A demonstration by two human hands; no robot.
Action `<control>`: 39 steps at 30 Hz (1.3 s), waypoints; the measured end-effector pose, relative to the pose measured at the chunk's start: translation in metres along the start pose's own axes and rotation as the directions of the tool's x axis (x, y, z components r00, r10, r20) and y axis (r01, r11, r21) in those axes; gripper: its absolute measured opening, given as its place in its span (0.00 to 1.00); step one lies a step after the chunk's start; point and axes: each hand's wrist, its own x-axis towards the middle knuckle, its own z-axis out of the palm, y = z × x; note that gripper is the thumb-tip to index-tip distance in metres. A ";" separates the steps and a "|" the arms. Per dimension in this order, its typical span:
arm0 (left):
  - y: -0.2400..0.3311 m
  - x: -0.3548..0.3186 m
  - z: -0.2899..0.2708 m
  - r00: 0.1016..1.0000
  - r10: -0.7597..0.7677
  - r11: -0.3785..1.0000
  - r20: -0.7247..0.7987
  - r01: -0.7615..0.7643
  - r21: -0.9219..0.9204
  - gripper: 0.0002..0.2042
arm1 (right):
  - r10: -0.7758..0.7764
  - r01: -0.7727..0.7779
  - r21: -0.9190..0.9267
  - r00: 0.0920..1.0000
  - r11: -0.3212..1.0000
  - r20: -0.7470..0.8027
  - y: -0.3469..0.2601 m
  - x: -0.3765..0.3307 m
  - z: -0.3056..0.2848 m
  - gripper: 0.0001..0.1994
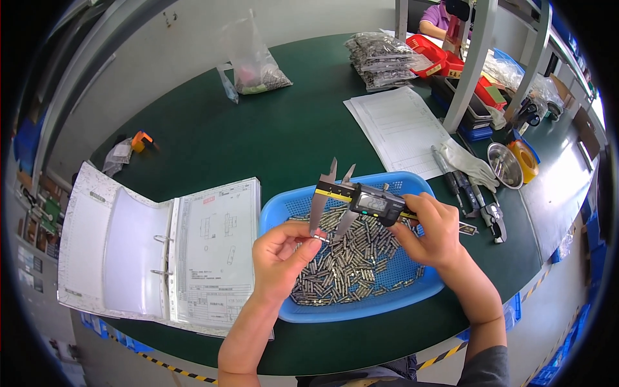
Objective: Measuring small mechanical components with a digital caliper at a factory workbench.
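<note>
My right hand (433,229) grips a digital caliper (375,202) by its sliding display body, over a blue plastic basket (351,315). The caliper's long jaws point down toward me, spread apart. Between thumb and forefinger of my left hand (284,253) is a small metal pin (320,238), placed between the jaw tips; whether both jaws touch it I cannot tell. Beneath, many similar metal pins (348,271) lie loose in the perforated basket.
An open ring binder (138,258) with drawings lies left of the basket. Paper sheets (393,129), white gloves (469,166), hand tools (461,187) and a steel bowl (505,164) lie right. Bagged parts (382,59) and a plastic bag (255,71) stand far back. A person (438,19) sits beyond.
</note>
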 end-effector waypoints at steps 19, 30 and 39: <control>-0.002 -0.002 0.003 0.998 -0.042 0.995 -0.046 0.038 -0.089 0.07 | 0.048 -0.048 -0.031 0.999 0.998 0.007 -0.006 0.002 -0.003 0.13; 0.003 0.001 0.006 0.995 -0.098 0.992 0.018 0.099 -0.076 0.07 | 0.061 -0.060 -0.051 0.998 0.997 0.012 -0.003 0.000 -0.003 0.14; -0.005 0.003 -0.001 0.984 -0.176 0.970 0.009 0.172 0.171 0.05 | 0.094 -0.087 -0.070 0.992 0.994 0.090 -0.001 -0.002 -0.003 0.15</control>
